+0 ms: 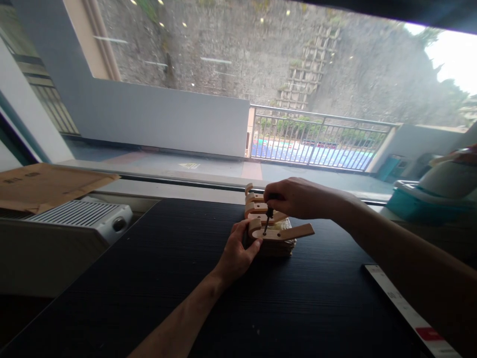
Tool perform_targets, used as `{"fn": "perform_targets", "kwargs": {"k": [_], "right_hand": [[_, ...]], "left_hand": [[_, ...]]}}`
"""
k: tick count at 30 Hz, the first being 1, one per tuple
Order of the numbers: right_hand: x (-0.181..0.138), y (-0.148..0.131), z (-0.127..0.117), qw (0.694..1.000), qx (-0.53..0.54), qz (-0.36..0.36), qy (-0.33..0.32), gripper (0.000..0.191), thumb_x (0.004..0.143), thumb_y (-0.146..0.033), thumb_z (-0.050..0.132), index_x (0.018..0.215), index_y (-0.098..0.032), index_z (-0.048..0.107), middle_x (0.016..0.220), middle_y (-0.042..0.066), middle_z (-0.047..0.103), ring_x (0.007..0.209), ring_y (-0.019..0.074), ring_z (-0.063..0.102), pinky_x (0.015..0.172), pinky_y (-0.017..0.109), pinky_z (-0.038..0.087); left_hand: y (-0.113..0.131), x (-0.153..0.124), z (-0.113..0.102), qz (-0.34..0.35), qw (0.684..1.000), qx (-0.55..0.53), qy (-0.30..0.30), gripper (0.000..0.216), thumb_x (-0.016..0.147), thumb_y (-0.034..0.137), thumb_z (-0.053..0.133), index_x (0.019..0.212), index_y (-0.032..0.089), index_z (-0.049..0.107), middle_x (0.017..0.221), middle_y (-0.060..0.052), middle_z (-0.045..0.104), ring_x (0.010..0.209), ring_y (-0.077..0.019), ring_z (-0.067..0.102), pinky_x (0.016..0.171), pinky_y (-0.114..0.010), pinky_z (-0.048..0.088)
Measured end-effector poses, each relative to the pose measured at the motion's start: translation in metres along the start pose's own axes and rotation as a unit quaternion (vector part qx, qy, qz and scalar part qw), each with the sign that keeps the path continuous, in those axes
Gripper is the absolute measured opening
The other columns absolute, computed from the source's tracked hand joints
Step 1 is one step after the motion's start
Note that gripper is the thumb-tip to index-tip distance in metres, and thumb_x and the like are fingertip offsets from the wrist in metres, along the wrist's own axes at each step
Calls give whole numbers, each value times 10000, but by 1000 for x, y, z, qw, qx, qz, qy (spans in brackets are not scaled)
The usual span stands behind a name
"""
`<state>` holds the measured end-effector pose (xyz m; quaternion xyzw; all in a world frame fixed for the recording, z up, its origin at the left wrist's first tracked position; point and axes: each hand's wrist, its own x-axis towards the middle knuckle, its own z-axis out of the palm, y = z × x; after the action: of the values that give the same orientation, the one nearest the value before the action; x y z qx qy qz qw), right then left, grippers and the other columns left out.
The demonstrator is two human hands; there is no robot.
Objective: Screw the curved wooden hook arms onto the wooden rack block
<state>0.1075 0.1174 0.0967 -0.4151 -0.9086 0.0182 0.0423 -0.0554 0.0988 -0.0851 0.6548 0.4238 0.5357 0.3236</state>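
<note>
Centre frame, on black table (149,278): seating small screwdriver (267,221) in top wooden hook (288,232), right hand (298,199) closed round its handle, left hand (238,251) clasping the stack (278,248). Calls, probably, for keeping tip upright.

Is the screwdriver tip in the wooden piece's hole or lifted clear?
In, it seems: the screwdriver in the right hand stands near upright, tip meeting a hole in the top wooden piece; the left hand steadies it.

right hand (298,199), screwdriver (267,219), wooden hooks (278,233)
</note>
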Motion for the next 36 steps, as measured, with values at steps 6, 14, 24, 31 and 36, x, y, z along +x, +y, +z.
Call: {"fn": "perform_targets", "kwargs": {"k": [6, 14, 24, 31, 36], "right_hand": [[3, 3, 6, 999, 19, 43, 3, 305, 904, -383, 426, 892, -168, 641, 706, 30, 631, 545, 101, 477, 516, 254, 293], [-1, 3, 0, 1000, 7, 25, 2, 264, 876, -381, 471, 932, -199, 654, 726, 16, 638, 551, 99, 465, 506, 248, 279], [1, 2, 6, 999, 12, 45, -2, 330, 900, -406, 420, 897, -161, 641, 701, 38, 621, 542, 105, 466, 516, 258, 290], [-1, 3, 2, 999, 5, 43, -1, 341, 880, -436, 449, 967, -173, 650, 743, 39, 642, 564, 112, 483, 513, 261, 287], [-2, 2, 0, 1000, 22, 22, -1, 256, 874, -332, 452, 953, -202, 660, 722, 15, 642, 553, 101, 473, 523, 254, 298]], "left_hand": [[0, 0, 0, 0, 1000, 5, -5, 344, 762, 193, 634, 1098, 193, 560, 1111, -74, 598, 1086, -220, 565, 1008, -399, 417], [0, 0, 1, -2, 1000, -11, 7, 364, 757, 203, 646, 1110, 200, 557, 1096, -63, 604, 1070, -211, 575, 1008, -405, 420], [2, -1, -1, 3, 1000, -12, 2, 333, 756, 207, 651, 1082, 206, 581, 1096, -63, 608, 1092, -220, 567, 1012, -398, 420], [1, 0, 0, -7, 1000, -10, 4, 343, 758, 206, 645, 1093, 201, 569, 1111, -71, 598, 1105, -225, 555, 1024, -414, 404], [0, 0, 0, -4, 1000, -13, 3, 347, 758, 214, 651, 1094, 201, 568, 1095, -63, 601, 1089, -216, 564, 1018, -400, 411]]}}
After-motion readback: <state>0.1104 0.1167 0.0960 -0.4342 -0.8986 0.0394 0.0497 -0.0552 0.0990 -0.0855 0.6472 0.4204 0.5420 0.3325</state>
